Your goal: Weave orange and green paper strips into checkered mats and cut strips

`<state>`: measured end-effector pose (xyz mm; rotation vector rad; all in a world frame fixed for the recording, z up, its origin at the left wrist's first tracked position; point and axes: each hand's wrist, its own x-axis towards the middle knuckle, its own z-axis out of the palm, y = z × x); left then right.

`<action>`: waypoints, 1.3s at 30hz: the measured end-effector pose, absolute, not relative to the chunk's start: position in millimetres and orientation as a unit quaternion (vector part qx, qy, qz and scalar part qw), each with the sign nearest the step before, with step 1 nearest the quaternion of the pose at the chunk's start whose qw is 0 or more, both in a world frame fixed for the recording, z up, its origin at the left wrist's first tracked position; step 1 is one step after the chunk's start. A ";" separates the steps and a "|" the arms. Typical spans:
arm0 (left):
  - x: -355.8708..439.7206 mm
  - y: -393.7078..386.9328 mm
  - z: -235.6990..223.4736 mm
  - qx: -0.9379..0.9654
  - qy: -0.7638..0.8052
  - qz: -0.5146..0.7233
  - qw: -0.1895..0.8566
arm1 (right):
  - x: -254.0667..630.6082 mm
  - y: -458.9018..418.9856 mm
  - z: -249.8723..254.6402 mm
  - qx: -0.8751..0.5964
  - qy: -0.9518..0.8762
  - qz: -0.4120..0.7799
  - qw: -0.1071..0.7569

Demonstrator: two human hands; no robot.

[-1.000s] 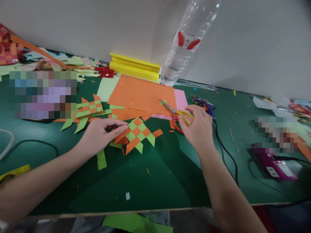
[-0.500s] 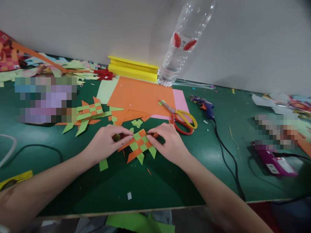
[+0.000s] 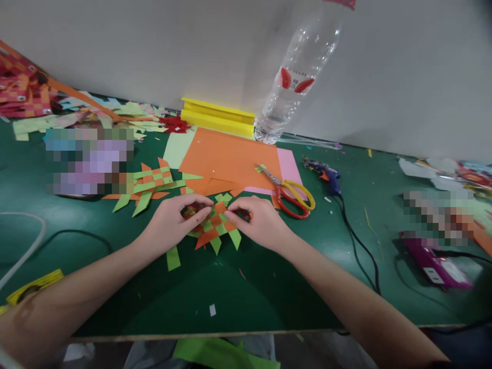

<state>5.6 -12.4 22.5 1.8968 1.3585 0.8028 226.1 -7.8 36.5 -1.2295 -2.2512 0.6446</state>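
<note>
Between my hands is a woven paper fish (image 3: 216, 225) of orange and green strips, its pointed strip ends fanning out toward me. My left hand (image 3: 179, 218) pinches its left edge between thumb and fingers. On the opposite edge, my right hand (image 3: 261, 223) pinches it the same way. Fingers hide parts of the weave on both sides. A second woven paper piece (image 3: 154, 179) in the same colours lies to the left, beyond my left hand. Scissors (image 3: 288, 192) with red and yellow handles rest beyond my right hand, partly on orange paper sheets (image 3: 230, 159).
A clear plastic bottle (image 3: 295, 77) leans by the wall beside a yellow channel-shaped piece (image 3: 217, 118). On the right are a blue glue gun (image 3: 325, 174) with a black cord and a purple power strip (image 3: 434, 264). Paper scraps (image 3: 134, 110) and red woven pieces (image 3: 25, 84) lie back left.
The view has shifted slightly, so most things sit a little further right and lower. Both hands still hold the woven paper, which has tilted, with my fingers covering more of its upper edge.
</note>
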 end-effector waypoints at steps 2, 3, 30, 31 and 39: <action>5.6 -12.3 22.4 0.721 0.521 0.305 0.341 | 223.4 -6.6 30.1 -0.447 -0.820 0.246 0.258; 6.1 -12.1 22.3 0.717 0.521 0.306 0.347 | 222.3 -7.0 26.3 -0.445 -0.818 0.247 0.268; 12.8 -9.1 19.1 0.800 0.410 0.353 0.259 | 234.6 -10.3 11.1 -0.387 -0.844 0.183 0.325; 11.7 -8.6 18.4 0.807 0.406 0.357 0.237 | 236.1 -8.7 11.0 -0.381 -0.850 0.174 0.320; 10.6 -11.6 16.5 0.884 0.327 0.333 -0.004 | 242.5 -1.0 11.5 -0.501 -0.790 0.185 0.301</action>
